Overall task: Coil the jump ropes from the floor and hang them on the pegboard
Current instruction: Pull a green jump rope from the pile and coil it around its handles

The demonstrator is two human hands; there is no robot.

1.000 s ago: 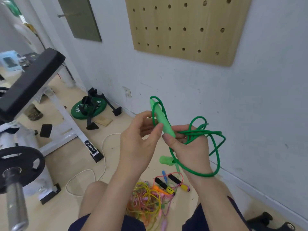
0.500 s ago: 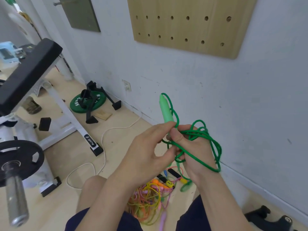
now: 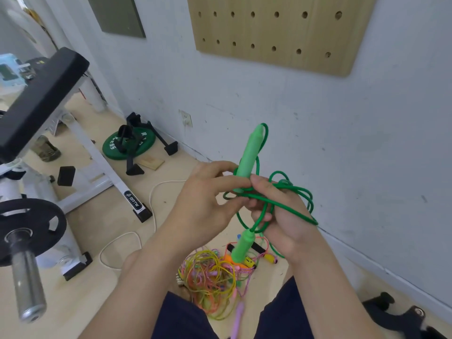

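You are in the coiling step, with the green jump rope (image 3: 291, 189) held up in front of you, between your knees and the wall (image 3: 342, 130). Your right hand (image 3: 281, 216) is closed round the gathered loops, which spill over its back toward the wall, and its thumb presses the base of the upper handle (image 3: 252, 152), which stands nearly upright above your fingers. Your left hand (image 3: 203, 206) is curled in from the other side and pinches the cord just beside that handle, where the strands cross. The lower handle (image 3: 242, 248) hangs free below your right hand on a short run of cord, so the coil looks gathered but not secured. The next move, as I judge it, is to bind the bundle: bring the dangling handle up beside the first, or wrap the loose cord round the loops, keeping your right grip firm so the coils do not slide open. Watch the loops behind your right hand; they are uneven and may snag when you lift. The pegboard (image 3: 269, 30) is on the wall above you, well apart from the rope; in the part that shows I see only holes and no peg, so you must look up before hanging. A tangle of ropes (image 3: 210, 277), yellow, pink and orange, lies on the floor (image 3: 97, 216) between your legs, waiting its turn.
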